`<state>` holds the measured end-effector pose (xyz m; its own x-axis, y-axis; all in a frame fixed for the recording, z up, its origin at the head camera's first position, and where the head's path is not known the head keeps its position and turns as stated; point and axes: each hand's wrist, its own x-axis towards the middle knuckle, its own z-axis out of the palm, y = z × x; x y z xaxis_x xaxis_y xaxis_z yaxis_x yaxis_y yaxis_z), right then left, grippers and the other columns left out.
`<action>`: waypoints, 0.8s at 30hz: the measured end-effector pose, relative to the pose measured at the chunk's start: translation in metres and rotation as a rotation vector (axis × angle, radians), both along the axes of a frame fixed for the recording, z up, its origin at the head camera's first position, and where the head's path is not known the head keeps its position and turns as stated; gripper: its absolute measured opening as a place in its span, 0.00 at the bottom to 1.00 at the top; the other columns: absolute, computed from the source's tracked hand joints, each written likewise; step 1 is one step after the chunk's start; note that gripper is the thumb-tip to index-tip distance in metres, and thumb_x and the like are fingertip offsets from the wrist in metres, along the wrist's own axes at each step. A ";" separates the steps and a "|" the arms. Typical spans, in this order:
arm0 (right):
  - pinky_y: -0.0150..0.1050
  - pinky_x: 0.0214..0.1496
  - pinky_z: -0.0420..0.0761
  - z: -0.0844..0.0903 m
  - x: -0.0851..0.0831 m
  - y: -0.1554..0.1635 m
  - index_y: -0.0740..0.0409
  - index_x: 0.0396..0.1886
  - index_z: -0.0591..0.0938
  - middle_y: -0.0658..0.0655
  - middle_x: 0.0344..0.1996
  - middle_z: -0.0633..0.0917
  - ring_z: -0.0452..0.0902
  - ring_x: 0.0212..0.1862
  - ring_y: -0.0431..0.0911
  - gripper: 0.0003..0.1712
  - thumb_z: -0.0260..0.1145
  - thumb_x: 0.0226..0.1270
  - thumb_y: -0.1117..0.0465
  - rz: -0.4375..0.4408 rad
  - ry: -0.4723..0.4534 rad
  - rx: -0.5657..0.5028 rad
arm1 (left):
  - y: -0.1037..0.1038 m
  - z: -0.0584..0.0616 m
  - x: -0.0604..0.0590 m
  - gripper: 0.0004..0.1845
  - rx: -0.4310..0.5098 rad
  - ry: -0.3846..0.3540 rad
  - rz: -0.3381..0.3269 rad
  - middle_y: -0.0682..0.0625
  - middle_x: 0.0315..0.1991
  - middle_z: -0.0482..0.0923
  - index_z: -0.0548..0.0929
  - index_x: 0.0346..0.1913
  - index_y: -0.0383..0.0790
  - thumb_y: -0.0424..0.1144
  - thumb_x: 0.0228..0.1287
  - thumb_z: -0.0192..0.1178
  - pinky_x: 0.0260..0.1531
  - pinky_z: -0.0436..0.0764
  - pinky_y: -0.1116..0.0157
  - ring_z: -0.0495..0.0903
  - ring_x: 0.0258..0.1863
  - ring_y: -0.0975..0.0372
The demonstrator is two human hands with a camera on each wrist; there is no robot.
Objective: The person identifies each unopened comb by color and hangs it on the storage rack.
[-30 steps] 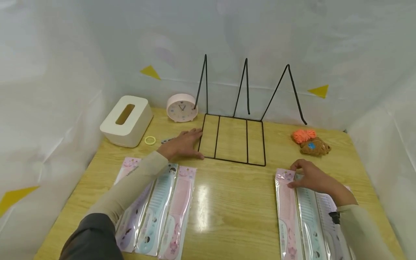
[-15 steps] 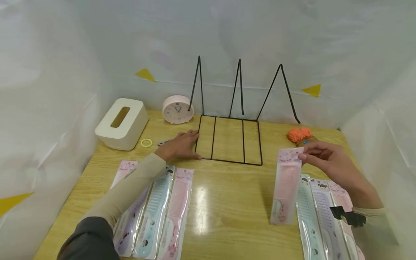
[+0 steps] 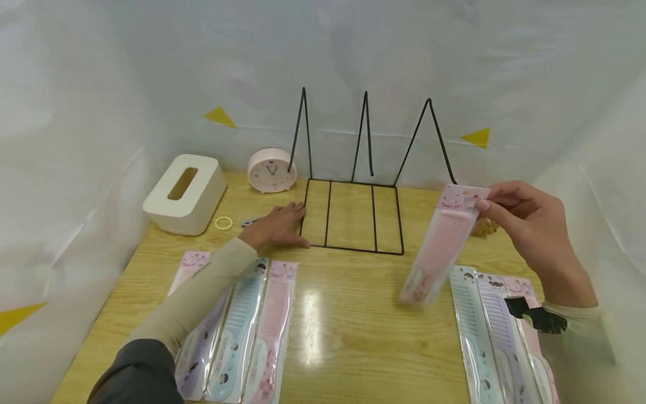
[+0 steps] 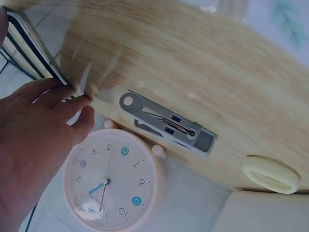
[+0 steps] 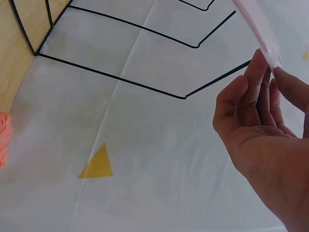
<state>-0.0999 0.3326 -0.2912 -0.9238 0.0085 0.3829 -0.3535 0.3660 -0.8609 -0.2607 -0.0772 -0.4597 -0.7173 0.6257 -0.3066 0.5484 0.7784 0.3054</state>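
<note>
My right hand (image 3: 535,230) pinches the top corner of a packaged pink comb (image 3: 444,235), which hangs tilted above the table; in the right wrist view its package (image 5: 263,29) is seen nearly edge-on between thumb and fingers. My left hand (image 3: 280,227) rests with extended fingers at the left side of a black wire rack (image 3: 374,224), whose three hooks rise at the back. Below the right hand lie packaged combs, mint (image 3: 469,314), purple (image 3: 499,320) and pink (image 3: 525,289). Under the left forearm lie more, including blue (image 3: 237,314) and pink (image 3: 275,308), partly hidden.
A white tissue box (image 3: 187,191) and a pink clock (image 3: 272,171) stand at the back left. Near them lie a yellow ring (image 3: 224,223) and a grey clip-like tool (image 4: 169,125). Orange yarn (image 5: 4,140) sits at the back right, beside a brown bundle (image 3: 484,226).
My right hand has picked the pink comb off the right row and raised it toward the rack's right hook, tilting it. My left hand has stayed at the rack.
</note>
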 end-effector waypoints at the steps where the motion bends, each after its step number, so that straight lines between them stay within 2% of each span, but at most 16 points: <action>1: 0.21 0.37 0.80 0.000 -0.001 0.000 0.70 0.42 0.82 0.48 0.32 0.88 0.80 0.30 0.38 0.08 0.65 0.63 0.79 -0.008 0.003 0.008 | 0.000 0.000 0.000 0.57 -0.001 0.000 -0.004 0.39 0.80 0.43 0.52 0.78 0.32 0.66 0.60 0.64 0.76 0.47 0.47 0.42 0.79 0.46; 6: 0.21 0.38 0.80 0.000 -0.008 0.000 0.71 0.43 0.82 0.47 0.33 0.89 0.81 0.31 0.38 0.08 0.65 0.65 0.77 -0.022 -0.001 0.040 | 0.002 0.001 0.001 0.56 -0.009 0.006 -0.005 0.39 0.80 0.44 0.52 0.78 0.32 0.66 0.60 0.64 0.76 0.47 0.47 0.43 0.79 0.46; 14: 0.23 0.39 0.81 -0.001 -0.015 -0.005 0.70 0.44 0.82 0.49 0.32 0.89 0.84 0.31 0.38 0.08 0.66 0.65 0.76 -0.010 -0.018 -0.005 | 0.002 0.006 0.004 0.56 -0.006 0.004 0.003 0.38 0.79 0.44 0.53 0.78 0.32 0.65 0.60 0.65 0.74 0.50 0.44 0.44 0.78 0.45; 19: 0.22 0.39 0.81 0.001 -0.020 -0.008 0.67 0.45 0.82 0.47 0.33 0.88 0.84 0.32 0.38 0.09 0.67 0.66 0.72 -0.073 -0.028 0.075 | 0.002 0.006 0.005 0.56 -0.010 0.013 -0.002 0.39 0.80 0.44 0.53 0.78 0.33 0.66 0.60 0.65 0.74 0.52 0.43 0.44 0.78 0.45; 24: 0.23 0.41 0.81 0.001 -0.038 -0.009 0.64 0.47 0.82 0.44 0.34 0.88 0.83 0.35 0.38 0.10 0.68 0.68 0.66 -0.109 -0.059 0.135 | 0.002 0.007 0.007 0.56 -0.014 0.013 0.004 0.39 0.80 0.44 0.52 0.78 0.33 0.65 0.60 0.64 0.73 0.52 0.42 0.44 0.78 0.45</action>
